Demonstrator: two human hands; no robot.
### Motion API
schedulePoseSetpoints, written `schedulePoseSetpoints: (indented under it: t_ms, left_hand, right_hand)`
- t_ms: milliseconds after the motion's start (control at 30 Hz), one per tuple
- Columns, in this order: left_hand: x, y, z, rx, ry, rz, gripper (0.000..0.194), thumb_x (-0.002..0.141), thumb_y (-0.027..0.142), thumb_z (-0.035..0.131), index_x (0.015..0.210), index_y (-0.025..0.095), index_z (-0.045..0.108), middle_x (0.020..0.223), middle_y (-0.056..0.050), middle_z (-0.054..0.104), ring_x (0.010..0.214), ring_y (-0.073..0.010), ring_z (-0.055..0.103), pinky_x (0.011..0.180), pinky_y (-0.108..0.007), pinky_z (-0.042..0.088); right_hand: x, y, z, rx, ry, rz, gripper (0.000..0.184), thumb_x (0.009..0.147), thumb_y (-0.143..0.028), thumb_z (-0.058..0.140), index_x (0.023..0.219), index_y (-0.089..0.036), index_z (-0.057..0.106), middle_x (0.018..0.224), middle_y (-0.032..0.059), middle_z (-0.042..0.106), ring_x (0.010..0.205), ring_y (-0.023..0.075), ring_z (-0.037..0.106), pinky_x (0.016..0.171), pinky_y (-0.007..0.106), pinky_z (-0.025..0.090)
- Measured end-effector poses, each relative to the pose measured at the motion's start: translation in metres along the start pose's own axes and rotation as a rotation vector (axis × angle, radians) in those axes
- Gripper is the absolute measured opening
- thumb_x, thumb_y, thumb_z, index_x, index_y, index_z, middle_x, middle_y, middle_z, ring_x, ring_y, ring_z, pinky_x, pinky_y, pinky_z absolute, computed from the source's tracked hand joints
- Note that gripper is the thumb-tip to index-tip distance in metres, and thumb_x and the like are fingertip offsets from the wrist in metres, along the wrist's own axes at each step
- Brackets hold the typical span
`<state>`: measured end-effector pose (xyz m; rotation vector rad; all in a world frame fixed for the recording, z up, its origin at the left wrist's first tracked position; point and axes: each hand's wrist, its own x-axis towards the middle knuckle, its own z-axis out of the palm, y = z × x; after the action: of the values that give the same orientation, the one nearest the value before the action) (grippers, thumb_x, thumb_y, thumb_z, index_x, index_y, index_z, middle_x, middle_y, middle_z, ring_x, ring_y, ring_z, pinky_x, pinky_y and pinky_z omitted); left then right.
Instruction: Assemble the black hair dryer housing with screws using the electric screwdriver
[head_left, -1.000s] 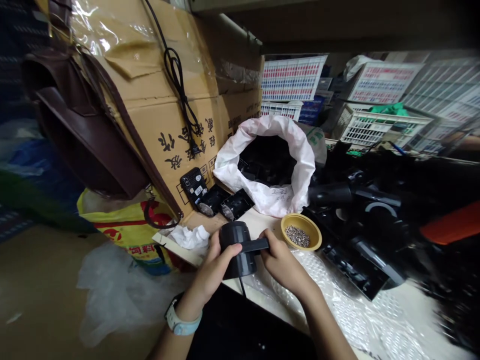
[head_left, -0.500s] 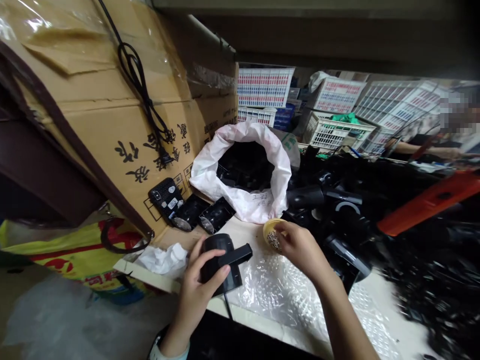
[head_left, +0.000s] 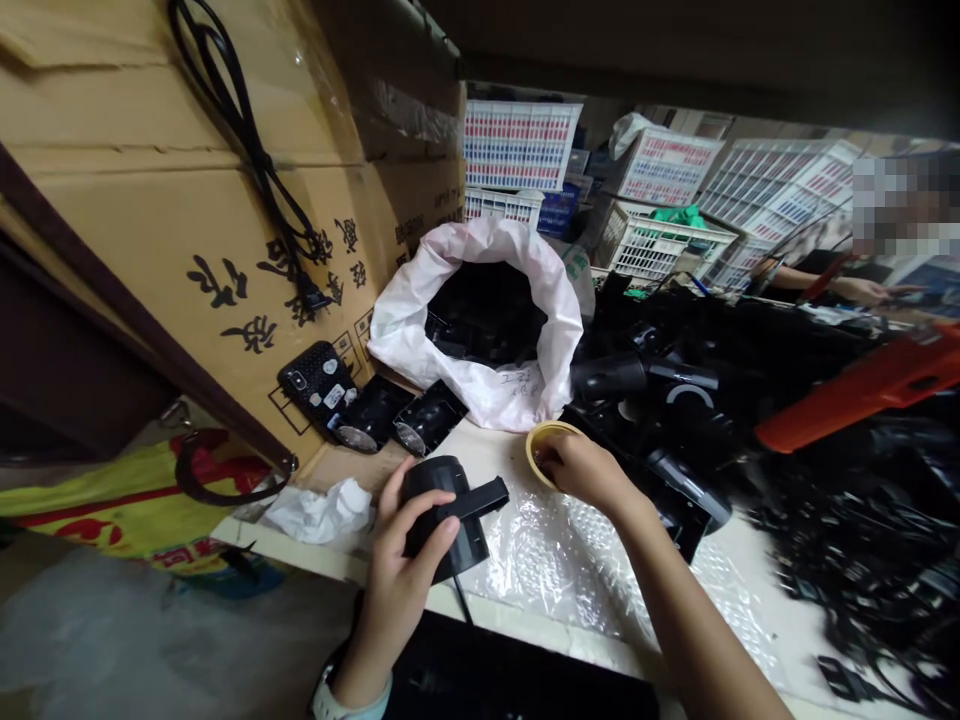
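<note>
My left hand (head_left: 409,550) is wrapped round a black plastic housing (head_left: 441,472), thumb and fingers pressing on its side. The housing is rounded, has a flat bar jutting to the right, and a thin black cable hangs below it. My right hand (head_left: 589,470) reaches into a small yellow bowl (head_left: 534,445), fingers curled together. Its fingertips are hidden, so whatever they pinch does not show. Under the bowl and the right forearm lies clear bubble wrap (head_left: 555,560) on the pale tabletop.
Behind my hands stands a white sack (head_left: 397,320) with black parts inside. Two black half-shells (head_left: 431,420) and a phone (head_left: 319,385) lean by the cardboard (head_left: 172,230). Crumpled tissue (head_left: 322,510) lies left. Black parts and an orange tool (head_left: 862,395) fill the right; another person's hand (head_left: 862,290) is beyond.
My right hand has sunk deeper into the yellow bowl, covering the small metal pieces seen there before. My left hand keeps its hold on the housing. The view has shifted slightly.
</note>
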<state>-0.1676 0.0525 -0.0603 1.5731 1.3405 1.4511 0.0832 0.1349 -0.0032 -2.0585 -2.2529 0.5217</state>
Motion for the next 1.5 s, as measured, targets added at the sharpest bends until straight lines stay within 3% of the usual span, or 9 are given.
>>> schedulePoseSetpoints:
  t_ms: [133,333,467,800,967,1167,1300,1400,1500]
  left_hand:
    - [-0.001,0.003,0.0,0.045,-0.025,0.055,0.015,0.09,0.033,0.063,0.104,0.036,0.065,0.152,0.004,0.036,0.139,-0.0218,0.04,0.114,-0.041,0.033]
    - [0.0,0.005,0.001,0.023,-0.036,0.032,0.017,0.088,0.035,0.065,0.105,0.037,0.063,0.152,0.002,0.034,0.138,-0.0278,0.04,0.113,-0.054,0.032]
    - [0.0,0.007,0.001,0.024,-0.038,0.027,0.016,0.088,0.034,0.064,0.104,0.036,0.063,0.151,0.002,0.034,0.139,-0.0284,0.038,0.113,-0.056,0.03]
    - [-0.002,0.009,0.001,0.005,-0.031,0.018,0.016,0.089,0.033,0.063,0.105,0.036,0.063,0.151,0.002,0.034,0.139,-0.0259,0.038,0.113,-0.05,0.032]
    - [-0.002,0.008,0.0,0.003,-0.041,0.019,0.017,0.089,0.032,0.064,0.105,0.035,0.062,0.152,0.001,0.033,0.139,-0.026,0.038,0.113,-0.051,0.032]
    - [-0.001,0.009,0.002,0.025,-0.054,0.046,0.018,0.089,0.03,0.063,0.106,0.035,0.062,0.152,0.001,0.033,0.139,-0.0273,0.038,0.113,-0.055,0.032]
    - [-0.002,0.011,0.002,0.015,-0.039,0.037,0.023,0.087,0.029,0.065,0.11,0.035,0.061,0.152,0.0,0.033,0.139,-0.0284,0.038,0.114,-0.056,0.032]
    - [-0.002,0.011,0.003,0.0,-0.032,0.039,0.037,0.085,0.028,0.067,0.12,0.035,0.057,0.151,-0.003,0.033,0.14,-0.0294,0.037,0.114,-0.056,0.032]
    - [-0.003,0.011,0.003,-0.013,-0.025,0.031,0.035,0.085,0.027,0.068,0.117,0.032,0.056,0.151,-0.006,0.034,0.14,-0.0298,0.037,0.115,-0.056,0.031]
  right_hand:
    - [0.002,-0.001,0.001,0.015,0.002,-0.004,0.018,0.08,-0.009,0.053,0.089,-0.019,0.066,0.096,0.0054,0.067,0.086,0.0193,0.057,0.062,0.027,0.031]
    - [-0.003,-0.002,-0.006,0.109,0.051,-0.064,0.012,0.085,-0.011,0.047,0.084,-0.017,0.058,0.092,0.0058,0.065,0.078,0.0144,0.057,0.063,0.024,0.035]
    - [-0.008,0.001,-0.009,0.22,0.105,-0.041,0.011,0.086,-0.014,0.044,0.077,-0.019,0.048,0.076,0.0018,0.061,0.067,0.0123,0.055,0.06,0.022,0.036]
    - [-0.006,0.001,-0.004,0.217,0.158,-0.052,0.023,0.095,-0.021,0.042,0.072,-0.019,0.046,0.072,0.0024,0.058,0.064,0.0133,0.054,0.06,0.025,0.035]
    - [-0.01,0.004,0.0,0.469,0.273,-0.063,0.009,0.083,-0.02,0.055,0.075,-0.018,0.054,0.072,0.0004,0.06,0.066,0.0142,0.056,0.062,0.025,0.04]
    - [-0.023,-0.009,0.0,0.761,0.368,-0.154,0.011,0.078,-0.025,0.06,0.073,-0.019,0.053,0.068,-0.0012,0.056,0.062,0.0135,0.052,0.057,0.025,0.04]
    - [-0.035,-0.032,-0.006,0.632,0.415,-0.314,0.016,0.088,-0.024,0.055,0.1,-0.02,0.065,0.084,0.0025,0.064,0.073,0.0157,0.059,0.065,0.027,0.045]
    - [-0.042,-0.046,-0.009,0.476,0.436,-0.405,0.02,0.092,-0.019,0.048,0.098,-0.019,0.067,0.089,0.0052,0.069,0.081,0.0173,0.064,0.074,0.029,0.047]
    - [-0.048,-0.057,-0.012,0.452,0.41,-0.43,0.018,0.092,-0.015,0.047,0.097,-0.018,0.064,0.086,0.0046,0.07,0.077,0.0164,0.065,0.071,0.027,0.047]
